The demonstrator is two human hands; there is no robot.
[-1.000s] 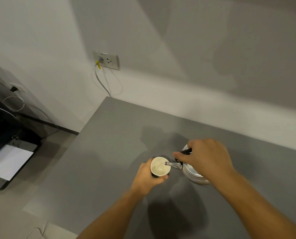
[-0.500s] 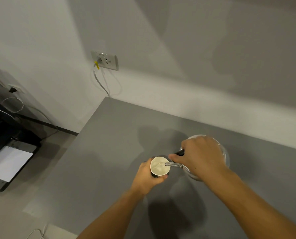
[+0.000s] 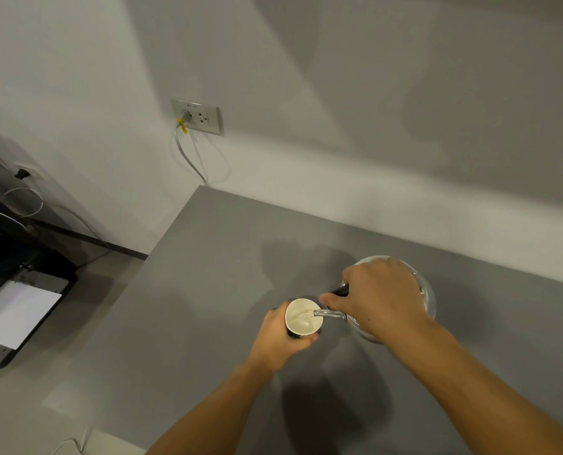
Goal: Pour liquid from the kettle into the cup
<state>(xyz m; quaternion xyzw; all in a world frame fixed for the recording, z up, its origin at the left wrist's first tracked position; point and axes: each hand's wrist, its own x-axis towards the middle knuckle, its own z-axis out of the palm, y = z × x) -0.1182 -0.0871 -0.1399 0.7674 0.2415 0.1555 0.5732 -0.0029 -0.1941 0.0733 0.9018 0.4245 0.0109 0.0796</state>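
Your left hand (image 3: 278, 336) was wrapped around the paper cup (image 3: 303, 320) on the grey table (image 3: 208, 290). Your right hand (image 3: 377, 298), at the cup's 3 o'clock, was clenched on the tilted metal kettle's (image 3: 426, 298) black handle, spout (image 3: 327, 313) over the rim.

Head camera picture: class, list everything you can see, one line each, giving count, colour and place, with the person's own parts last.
Cup: one, pale inside, near table middle, under the spout.
Kettle: one, silver metal, tilted, right of cup.
Table: one, grey, against wall.
Wall socket: one, white, above table corner.
Cable: one, grey with yellow tag, hanging from socket.
Printer: one, black, white paper, far left.
Left hand: one, around cup.
Right hand: one, on kettle handle.
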